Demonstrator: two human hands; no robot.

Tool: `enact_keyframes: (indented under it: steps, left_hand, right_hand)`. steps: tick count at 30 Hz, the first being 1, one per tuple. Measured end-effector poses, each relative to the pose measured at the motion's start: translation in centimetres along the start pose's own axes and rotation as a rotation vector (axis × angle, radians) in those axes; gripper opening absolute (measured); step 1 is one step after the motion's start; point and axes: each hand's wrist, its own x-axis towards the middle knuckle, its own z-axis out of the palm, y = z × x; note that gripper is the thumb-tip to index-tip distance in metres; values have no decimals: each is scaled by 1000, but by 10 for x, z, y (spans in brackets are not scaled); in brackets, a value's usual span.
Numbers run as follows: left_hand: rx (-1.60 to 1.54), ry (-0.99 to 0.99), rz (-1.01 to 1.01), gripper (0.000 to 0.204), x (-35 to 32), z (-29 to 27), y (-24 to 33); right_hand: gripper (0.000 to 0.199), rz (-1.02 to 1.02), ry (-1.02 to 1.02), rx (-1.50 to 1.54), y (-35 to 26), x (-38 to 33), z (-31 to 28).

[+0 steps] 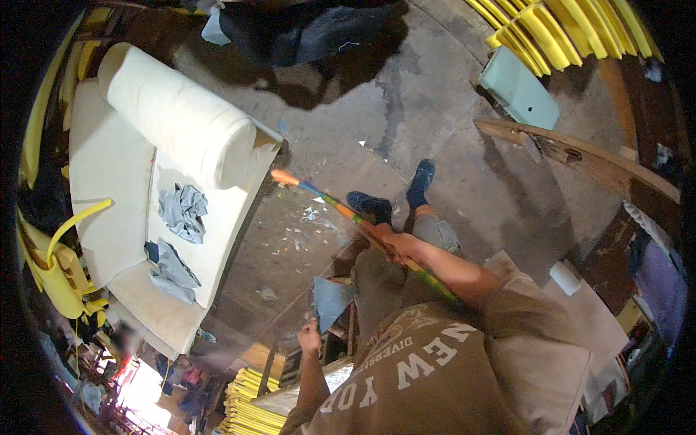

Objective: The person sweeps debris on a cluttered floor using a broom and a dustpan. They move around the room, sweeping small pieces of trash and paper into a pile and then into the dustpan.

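Below the cream foam sheets (109, 181), right-hand (397, 246) grip on striped stick (348, 212).

Rolled white foam (177, 116) on white foam slab (109, 167), grey rags (183, 210), stacked yellow foam sheets (573, 29), wooden plank (587, 159)

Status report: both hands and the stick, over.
Right hand gripping striped stick. Left hand holds grey sheet. Stick tip near cream foam slab.
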Motion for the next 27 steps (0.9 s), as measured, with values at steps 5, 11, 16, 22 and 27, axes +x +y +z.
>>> enact_keyframes:
  steps: [5,11,16,22,27]
  left_hand:
    - [-34,-39,-29,34,4,0,-7]
    - [-155,-28,-139,32,7,9,-37]
    - [-63,-7,-65,29,-4,-8,-20]
    - [-195,-2,-150,27,-7,-3,-43]
    - [-140,-58,-125,28,5,9,-55]
  right_hand:
    - [33,68,237,98,2,-126,-27]
    - [28,-197,468,187,-47,-59,-47]
    - [33,49,318,-49,-20,96,-13]
    - [37,134,12,13,7,-16,19]
    - [34,-9,255,153,14,-161,-35]
